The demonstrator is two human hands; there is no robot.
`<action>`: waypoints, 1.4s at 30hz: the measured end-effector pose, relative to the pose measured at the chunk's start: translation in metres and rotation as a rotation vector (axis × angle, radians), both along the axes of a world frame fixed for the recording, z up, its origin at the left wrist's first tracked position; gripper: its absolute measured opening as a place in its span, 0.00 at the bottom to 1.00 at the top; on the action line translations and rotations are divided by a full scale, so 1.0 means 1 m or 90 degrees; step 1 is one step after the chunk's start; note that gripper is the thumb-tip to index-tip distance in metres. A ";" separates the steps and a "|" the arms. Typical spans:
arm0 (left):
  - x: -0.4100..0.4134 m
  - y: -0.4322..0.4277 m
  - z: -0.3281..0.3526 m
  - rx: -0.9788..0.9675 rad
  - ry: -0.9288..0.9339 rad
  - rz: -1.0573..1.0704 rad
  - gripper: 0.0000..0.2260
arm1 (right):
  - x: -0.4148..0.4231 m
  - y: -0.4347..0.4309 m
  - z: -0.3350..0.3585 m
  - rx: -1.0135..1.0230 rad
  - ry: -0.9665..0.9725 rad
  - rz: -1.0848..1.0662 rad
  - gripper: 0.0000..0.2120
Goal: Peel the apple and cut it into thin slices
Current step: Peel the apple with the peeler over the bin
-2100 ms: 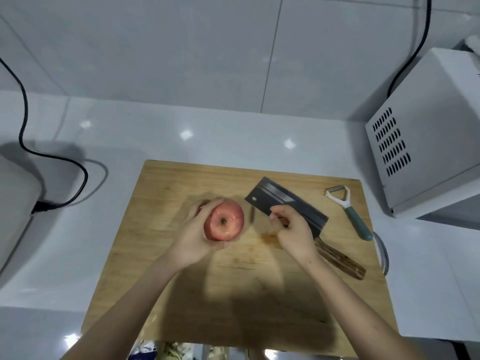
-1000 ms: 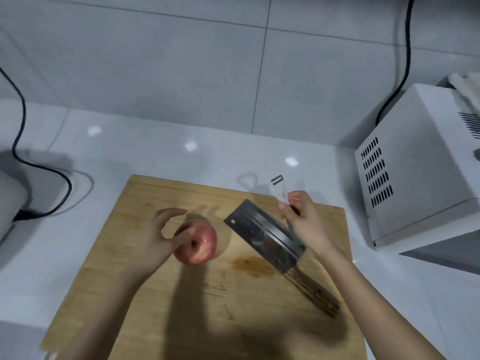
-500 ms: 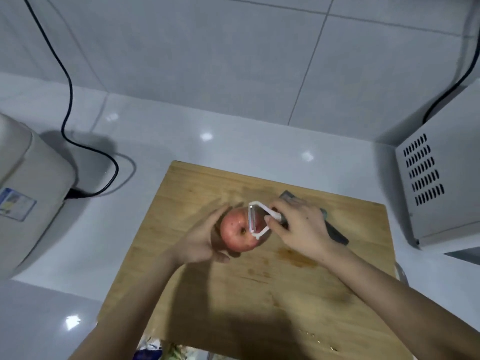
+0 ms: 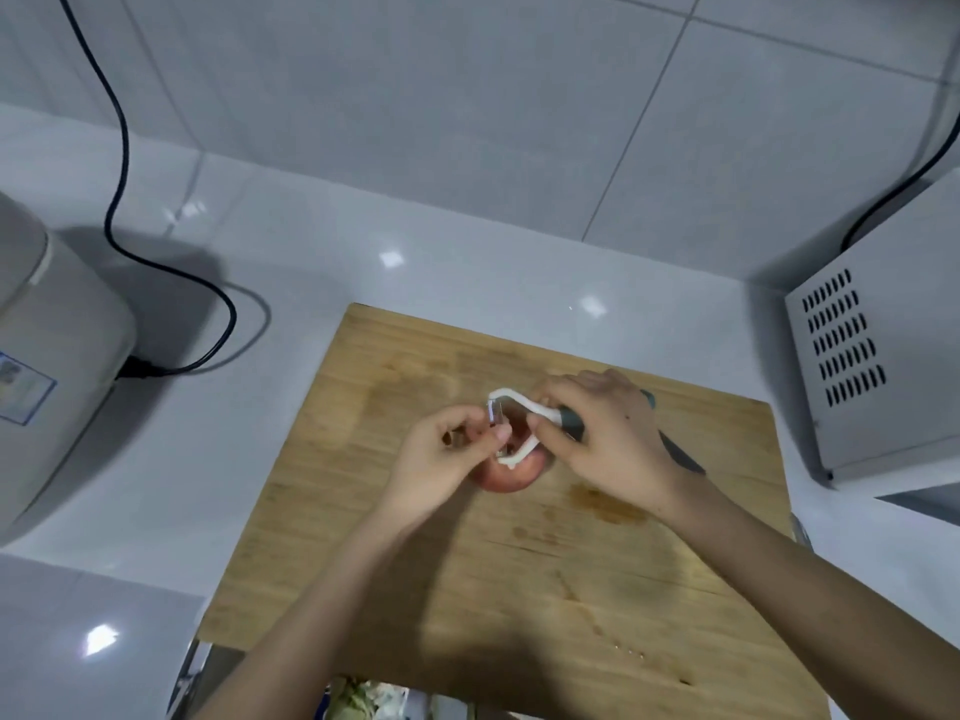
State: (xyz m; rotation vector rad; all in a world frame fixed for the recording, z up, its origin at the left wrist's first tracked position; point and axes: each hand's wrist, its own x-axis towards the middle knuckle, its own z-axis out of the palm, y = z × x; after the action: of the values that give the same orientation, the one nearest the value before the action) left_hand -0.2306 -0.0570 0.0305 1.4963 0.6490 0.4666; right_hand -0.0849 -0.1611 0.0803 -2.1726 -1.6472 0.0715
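A red apple (image 4: 511, 476) rests on the wooden cutting board (image 4: 395, 517), mostly hidden under my hands. My right hand (image 4: 610, 441) grips the grey-green handle of a white Y-shaped peeler (image 4: 511, 398), holding it just above the apple. My left hand (image 4: 441, 457) is curled at the peeler's head, with thumb and fingers pinching at its metal blade. A dark part of the cleaver (image 4: 681, 456) pokes out from behind my right wrist; the rest of it is hidden.
A beige rice cooker (image 4: 52, 366) stands at the left with a black cord (image 4: 122, 163) running up the wall. A white vented appliance (image 4: 883, 366) sits at the right. A wet stain (image 4: 608, 506) marks the board.
My right hand picked up the peeler and brought it over the apple. My left hand let go of the apple's side and moved up to the peeler's blade.
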 end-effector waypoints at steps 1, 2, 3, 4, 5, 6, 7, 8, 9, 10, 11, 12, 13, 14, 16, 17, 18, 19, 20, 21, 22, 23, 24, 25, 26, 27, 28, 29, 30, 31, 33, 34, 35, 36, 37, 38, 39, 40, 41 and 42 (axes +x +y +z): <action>0.001 -0.001 -0.002 0.013 0.005 0.025 0.03 | -0.003 -0.001 0.001 0.016 -0.024 -0.005 0.09; 0.003 -0.001 -0.003 0.036 0.008 0.048 0.05 | -0.006 -0.002 0.002 0.024 -0.052 -0.014 0.09; 0.004 -0.002 -0.002 0.068 0.015 0.065 0.07 | -0.009 -0.002 0.002 0.023 -0.088 -0.024 0.09; 0.006 -0.004 0.001 0.104 0.025 0.079 0.08 | -0.013 -0.002 0.002 0.015 -0.125 -0.033 0.09; 0.007 -0.006 0.003 0.135 0.035 0.096 0.08 | -0.016 -0.002 0.002 0.010 -0.151 -0.043 0.09; 0.008 -0.007 0.005 0.145 0.042 0.103 0.07 | -0.019 -0.003 0.001 0.009 -0.154 -0.055 0.09; 0.007 -0.006 0.006 0.135 0.049 0.097 0.04 | -0.020 -0.004 0.001 0.014 -0.139 -0.070 0.09; 0.004 -0.004 0.009 0.114 0.059 0.079 0.01 | -0.019 -0.005 0.002 0.021 -0.116 -0.089 0.09; 0.000 0.000 0.008 0.096 0.073 0.067 0.05 | -0.016 -0.008 0.002 0.029 -0.097 -0.107 0.09; -0.004 0.005 0.008 0.066 0.087 0.053 0.09 | -0.013 -0.011 0.002 0.033 -0.084 -0.126 0.09; -0.008 0.012 0.007 0.033 0.101 0.043 0.14 | -0.009 -0.014 0.002 0.034 -0.077 -0.138 0.09; -0.010 0.021 0.006 -0.005 0.123 0.019 0.19 | -0.006 -0.017 0.001 0.030 -0.073 -0.145 0.09; -0.010 0.029 0.002 -0.042 0.160 -0.038 0.26 | -0.004 -0.020 0.000 0.027 -0.076 -0.143 0.08; -0.007 0.035 -0.002 -0.042 0.214 -0.121 0.33 | -0.002 -0.022 -0.003 0.022 -0.080 -0.135 0.07; 0.003 0.045 -0.009 0.108 0.335 -0.313 0.46 | 0.001 -0.024 -0.008 0.018 -0.089 -0.109 0.05; 0.008 0.047 -0.012 0.177 0.357 -0.377 0.50 | 0.002 -0.025 -0.010 0.013 -0.088 -0.098 0.04; 0.013 0.050 -0.015 0.177 0.342 -0.419 0.53 | 0.004 -0.026 -0.012 0.005 -0.082 -0.091 0.04; 0.018 0.054 -0.019 0.105 0.309 -0.442 0.54 | 0.006 -0.026 -0.015 -0.002 -0.077 -0.085 0.03; 0.020 0.059 -0.022 0.006 0.279 -0.462 0.53 | 0.008 -0.027 -0.017 -0.009 -0.071 -0.081 0.03; 0.022 0.065 -0.024 -0.073 0.254 -0.482 0.52 | 0.010 -0.027 -0.020 -0.016 -0.063 -0.081 0.02; 0.023 0.070 -0.026 -0.128 0.239 -0.495 0.49 | 0.012 -0.028 -0.022 -0.027 -0.047 -0.088 0.02; 0.025 0.076 -0.027 -0.181 0.223 -0.497 0.43 | 0.013 -0.028 -0.023 -0.043 -0.011 -0.105 0.02; 0.028 0.080 -0.026 -0.228 0.207 -0.477 0.34 | 0.013 -0.029 -0.025 -0.067 0.061 -0.134 0.02; 0.031 0.082 -0.027 -0.262 0.212 -0.443 0.25 | 0.012 -0.029 -0.027 -0.094 0.172 -0.166 0.01; 0.035 0.083 -0.025 -0.280 0.233 -0.419 0.19 | 0.012 -0.030 -0.031 -0.124 0.302 -0.193 0.01; 0.039 0.083 -0.025 -0.277 0.262 -0.408 0.18 | 0.010 -0.031 -0.037 -0.146 0.417 -0.210 0.02; 0.041 0.083 -0.024 -0.268 0.283 -0.418 0.19 | 0.006 -0.031 -0.043 -0.153 0.507 -0.220 0.03; 0.043 0.082 -0.022 -0.260 0.296 -0.440 0.22 | 0.003 -0.032 -0.051 -0.145 0.581 -0.227 0.03; 0.044 0.080 -0.020 -0.257 0.309 -0.464 0.27 | -0.001 -0.033 -0.057 -0.123 0.643 -0.236 0.03; 0.045 0.076 -0.017 -0.252 0.327 -0.480 0.30 | -0.005 -0.035 -0.062 -0.097 0.693 -0.254 0.03; 0.049 0.064 -0.014 -0.227 0.368 -0.474 0.32 | -0.008 -0.040 -0.067 -0.052 0.769 -0.298 0.04; 0.051 0.057 -0.013 -0.225 0.386 -0.457 0.31 | -0.007 -0.043 -0.069 -0.036 0.799 -0.313 0.06; 0.054 0.049 -0.012 -0.231 0.399 -0.436 0.29 | -0.005 -0.047 -0.070 -0.029 0.820 -0.321 0.07; 0.056 0.042 -0.011 -0.237 0.405 -0.420 0.28 | -0.003 -0.051 -0.071 -0.027 0.833 -0.325 0.08; 0.058 0.035 -0.009 -0.237 0.407 -0.408 0.28 | -0.001 -0.054 -0.072 -0.028 0.841 -0.325 0.09; 0.060 0.031 -0.008 -0.235 0.407 -0.397 0.28 | 0.002 -0.056 -0.072 -0.030 0.844 -0.322 0.10; 0.061 0.027 -0.007 -0.233 0.405 -0.385 0.28 | 0.004 -0.057 -0.073 -0.035 0.843 -0.320 0.10; 0.061 0.024 -0.005 -0.225 0.403 -0.374 0.27 | 0.005 -0.058 -0.074 -0.040 0.841 -0.317 0.10; 0.061 0.021 -0.005 -0.219 0.400 -0.359 0.24 | 0.006 -0.058 -0.074 -0.046 0.838 -0.315 0.10; 0.060 0.018 -0.006 -0.218 0.398 -0.343 0.21 | 0.008 -0.058 -0.075 -0.050 0.834 -0.311 0.10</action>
State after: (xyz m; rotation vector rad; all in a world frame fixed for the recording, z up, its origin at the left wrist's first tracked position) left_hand -0.1702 -0.0385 0.0244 1.4061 0.7220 -0.5261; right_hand -0.0774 -0.2193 0.0055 -1.7509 -0.3689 1.1285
